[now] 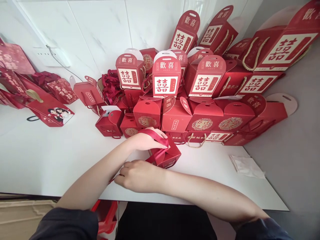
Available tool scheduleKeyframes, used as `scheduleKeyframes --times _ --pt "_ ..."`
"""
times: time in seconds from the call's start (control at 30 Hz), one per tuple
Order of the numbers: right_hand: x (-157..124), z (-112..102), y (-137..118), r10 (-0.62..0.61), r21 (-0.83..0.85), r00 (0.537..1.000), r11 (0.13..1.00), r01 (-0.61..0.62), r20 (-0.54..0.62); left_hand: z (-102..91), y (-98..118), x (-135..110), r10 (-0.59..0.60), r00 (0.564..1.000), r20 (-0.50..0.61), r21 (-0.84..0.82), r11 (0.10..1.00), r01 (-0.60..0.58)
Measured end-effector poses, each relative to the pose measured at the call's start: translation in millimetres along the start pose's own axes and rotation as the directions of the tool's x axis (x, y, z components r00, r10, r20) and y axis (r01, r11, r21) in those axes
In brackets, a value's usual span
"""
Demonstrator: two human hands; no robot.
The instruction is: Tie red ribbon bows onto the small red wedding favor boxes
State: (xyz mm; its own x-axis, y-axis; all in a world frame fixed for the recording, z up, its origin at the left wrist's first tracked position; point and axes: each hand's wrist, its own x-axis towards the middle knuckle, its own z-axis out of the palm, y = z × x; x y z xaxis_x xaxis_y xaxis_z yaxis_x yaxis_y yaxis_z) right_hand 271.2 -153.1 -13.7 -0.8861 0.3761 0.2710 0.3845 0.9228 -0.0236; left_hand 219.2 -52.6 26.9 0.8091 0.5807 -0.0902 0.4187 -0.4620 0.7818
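Our left hand [147,140] is closed over a red satin ribbon [160,136], its fingers curled down around the band where it crosses the top of a small red gift box [170,156]. The box sits on the white tabletop [50,160] directly under and just ahead of that hand. Our right hand [137,175] lies just below the left, partly closed with its fingers curled inward, near the box's lower corner. A thin red strand [111,180] pokes out past its fingertips, but we cannot tell whether those fingers have hold of it. Just beyond the hands rises a tightly banked pile of red gift boxes [175,115], many printed with the double-happiness character 囍 on cream panels, and gold twisted-cord handles [196,141] hang at its foot. Farther ahead and left of our grip, a tangle of loose red ribbons [111,87] sits among the boxes. Well to the left lie red gift bags [50,111], one printed with a cartoon couple. To the right of the hands, near the table's edge, rests a folded white paper packet [246,166]. Behind everything stands a white marble-look tiled wall [95,30] with a wall socket panel [51,56].
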Motion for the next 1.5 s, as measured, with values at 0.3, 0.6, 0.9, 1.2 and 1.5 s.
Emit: scheduleKeyframes --times 0.3,0.6,0.9,1.2,1.5 --pt "-73 -41 26 0.167 0.09 0.846 0.986 -0.141 -0.506 9.5 -27 4 0.099 0.995 -0.02 -0.165 0.981 -0.101" --pt "-100 -42 47 0.443 -0.083 0.81 0.857 -0.508 -0.384 10.8 -18 -4 0.033 0.999 -0.037 -0.178 0.983 -0.039" --pt "-95 -31 54 0.672 0.195 0.58 0.714 -0.673 -0.46 12.3 -21 -6 0.043 0.998 -0.041 -0.109 0.993 -0.047" --pt "-102 -35 60 0.842 0.788 0.492 0.451 -0.42 -0.22 12.0 -18 -7 0.034 0.999 -0.006 -0.148 0.988 -0.035" --pt "-121 -38 75 0.88 0.946 0.45 0.26 -0.192 -0.151 8.8 -22 -1 0.209 0.978 0.01 -0.208 0.957 -0.202"
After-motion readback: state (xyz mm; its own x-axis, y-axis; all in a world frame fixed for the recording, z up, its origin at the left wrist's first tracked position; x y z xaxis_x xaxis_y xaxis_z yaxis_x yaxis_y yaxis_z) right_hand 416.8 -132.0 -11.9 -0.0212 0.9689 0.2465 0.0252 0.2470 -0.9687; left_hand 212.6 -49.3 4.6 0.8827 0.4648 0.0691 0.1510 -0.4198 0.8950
